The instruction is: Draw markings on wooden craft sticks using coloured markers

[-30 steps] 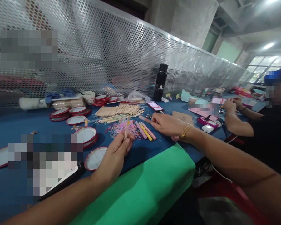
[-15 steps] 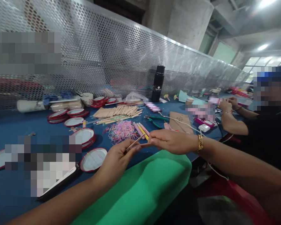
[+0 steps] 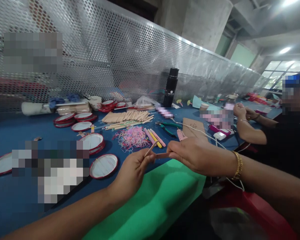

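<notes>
My left hand (image 3: 132,171) pinches a thin wooden stick (image 3: 150,149) that points up and to the right. A flat brownish strip (image 3: 162,155) spans the gap between both hands; its left end is at my left fingertips. My right hand (image 3: 192,155) has its fingers closed on the strip's other end. Both hands are above the near edge of the table, over a green cloth (image 3: 150,200). Just beyond them lie a tangle of pastel threads (image 3: 133,137) and several pink and yellow sticks (image 3: 155,137). Flat wooden sticks (image 3: 126,116) are piled farther back.
Round red-rimmed lids (image 3: 103,166) lie at the left. A black bottle (image 3: 171,88) stands by the perforated metal screen (image 3: 130,56). Green-handled pliers (image 3: 168,128) lie near brown cardboard (image 3: 195,128). Another person's hands (image 3: 242,113) are at the right.
My hands have moved slightly down, and my right hand looks larger and nearer. The wooden stick stands steeper at my left fingers. The view has shifted slightly.
</notes>
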Action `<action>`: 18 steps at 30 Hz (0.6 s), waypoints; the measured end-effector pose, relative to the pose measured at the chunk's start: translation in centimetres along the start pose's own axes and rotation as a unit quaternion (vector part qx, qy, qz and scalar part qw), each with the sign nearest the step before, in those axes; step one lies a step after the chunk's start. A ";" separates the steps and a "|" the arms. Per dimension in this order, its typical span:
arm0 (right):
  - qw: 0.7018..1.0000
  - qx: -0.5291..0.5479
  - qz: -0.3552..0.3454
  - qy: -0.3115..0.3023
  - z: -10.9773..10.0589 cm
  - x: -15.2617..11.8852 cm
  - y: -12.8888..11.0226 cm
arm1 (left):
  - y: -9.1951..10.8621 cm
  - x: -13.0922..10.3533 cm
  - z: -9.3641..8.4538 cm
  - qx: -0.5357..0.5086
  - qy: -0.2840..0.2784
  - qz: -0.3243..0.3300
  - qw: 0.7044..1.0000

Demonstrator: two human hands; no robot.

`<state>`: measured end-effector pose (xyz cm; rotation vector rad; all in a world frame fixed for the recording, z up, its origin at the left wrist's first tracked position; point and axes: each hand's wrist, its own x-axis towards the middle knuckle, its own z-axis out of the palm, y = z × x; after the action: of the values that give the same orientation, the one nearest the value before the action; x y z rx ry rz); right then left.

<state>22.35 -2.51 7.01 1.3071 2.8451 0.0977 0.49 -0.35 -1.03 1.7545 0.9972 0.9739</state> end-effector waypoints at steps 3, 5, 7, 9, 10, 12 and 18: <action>0.998 -0.009 0.033 0.060 -1.2 -1.8 1.5 | -0.2 0.1 -0.2 -0.018 0.057 -0.020 0.998; 0.991 0.019 0.074 0.107 -1.5 -2.9 2.6 | -0.3 0.1 -0.4 -0.025 0.049 -0.037 0.998; 0.979 0.106 0.103 0.144 -1.0 -3.5 3.1 | -0.3 0.2 -0.4 -0.035 0.040 -0.045 0.998; 0.952 0.210 0.119 0.187 0.2 -3.0 2.9 | -0.1 0.2 -0.4 -0.041 0.044 -0.035 0.998; 0.935 0.260 0.127 0.205 1.1 -2.4 2.5 | 0.0 0.2 -0.4 -0.043 0.046 -0.026 0.998; 0.886 0.396 0.133 0.201 2.8 -0.5 1.3 | 0.2 0.2 -0.4 -0.051 0.041 -0.008 0.998; 0.786 0.588 0.060 0.182 5.9 4.9 -2.1 | 0.3 0.0 -0.5 -0.064 0.016 -0.005 0.998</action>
<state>17.78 0.19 1.04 1.6561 3.0923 -1.8898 0.10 -0.31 -0.64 1.6310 0.9428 1.0393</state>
